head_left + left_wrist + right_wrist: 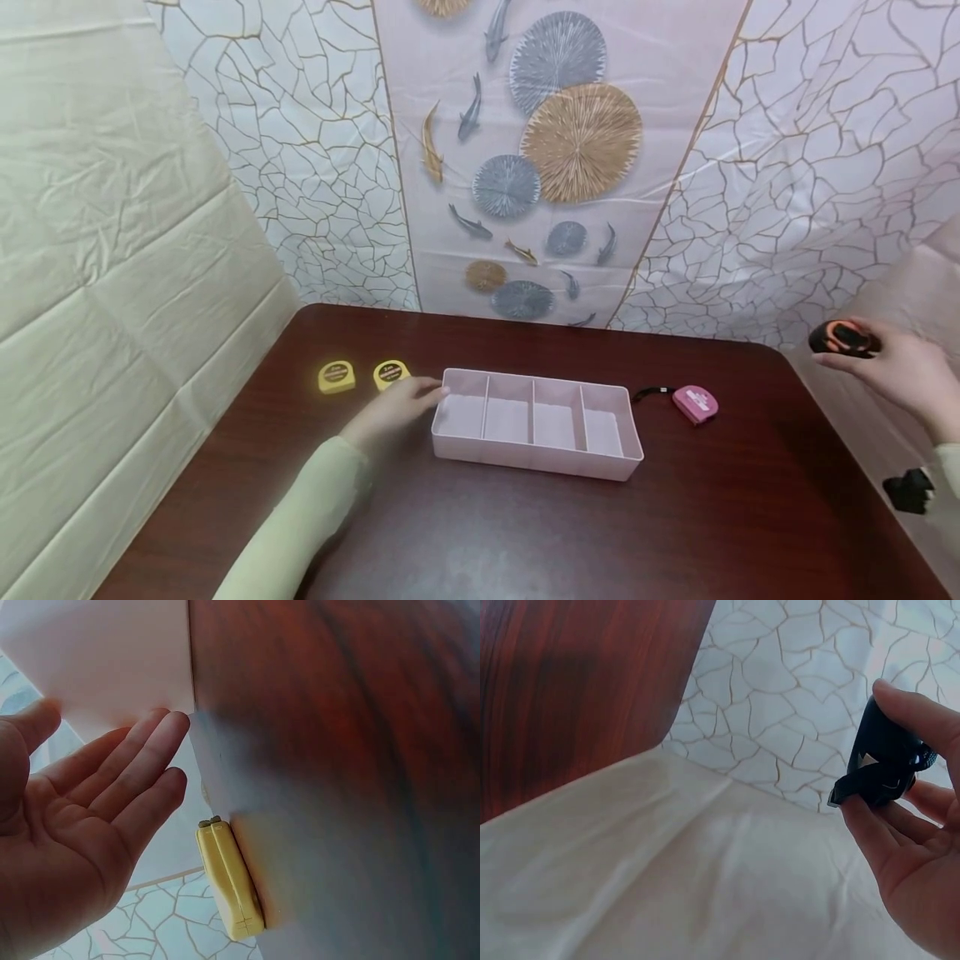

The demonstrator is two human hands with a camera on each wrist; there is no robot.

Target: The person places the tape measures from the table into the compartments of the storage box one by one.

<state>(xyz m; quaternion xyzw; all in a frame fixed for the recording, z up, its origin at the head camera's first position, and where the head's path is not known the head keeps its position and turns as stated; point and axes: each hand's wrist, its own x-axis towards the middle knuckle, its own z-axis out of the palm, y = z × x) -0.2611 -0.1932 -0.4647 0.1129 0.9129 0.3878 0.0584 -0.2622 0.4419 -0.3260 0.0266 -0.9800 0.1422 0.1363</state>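
Past the table's right edge, my right hand [911,375] grips a black and orange tape measure [845,339] between thumb and fingers. In the right wrist view a black strap [866,784] hangs at that tape measure. My left hand [393,408] touches the left end of a pale pink divided box [536,458], its fingers fairly straight against the end wall and the thumb at the rim. Beyond that hand stands a yellow tape measure [391,374], partly hidden by it; another yellow tape measure [336,377] is further left. The box's compartments hold nothing visible.
Right of the box lies a pink tape measure [696,403] with a black cord. The dark wooden table [480,533] ends at a patterned backdrop cloth [337,167]. A black object [908,490] shows beyond the right edge, low down.
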